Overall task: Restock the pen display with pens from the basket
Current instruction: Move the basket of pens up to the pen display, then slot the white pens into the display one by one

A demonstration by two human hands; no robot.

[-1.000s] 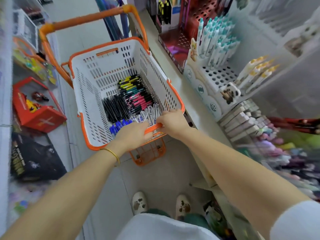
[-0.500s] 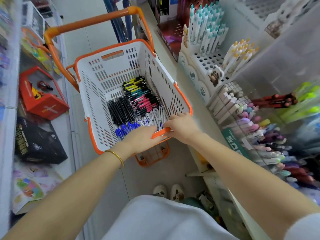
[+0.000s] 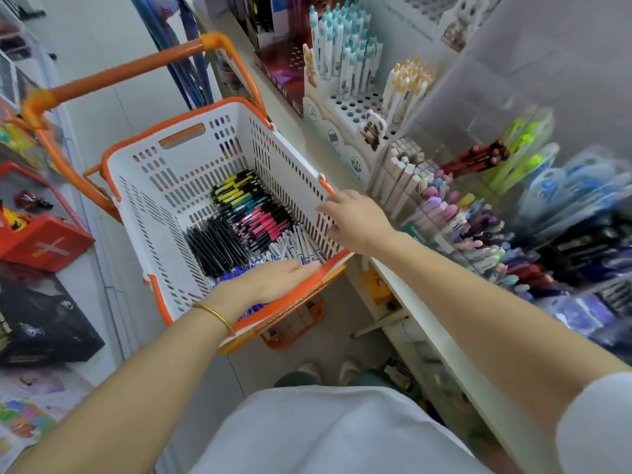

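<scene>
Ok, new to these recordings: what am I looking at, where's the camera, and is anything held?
No machine here: a person works bare-handed, and one head-worn camera looks down at the hands. A white and orange basket stands beside a shop shelf, with black pens and pink-and-black pens lying in it. The left hand lies flat over the near rim; the right hand is at its right wall. Neither holds a pen. On the shelf stands a white pen display with many free holes.

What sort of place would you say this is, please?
Most likely a stationery shop: a shelf display holding upright pens, a shopping basket of sorted pens, and a red box on the opposite shelf.
</scene>
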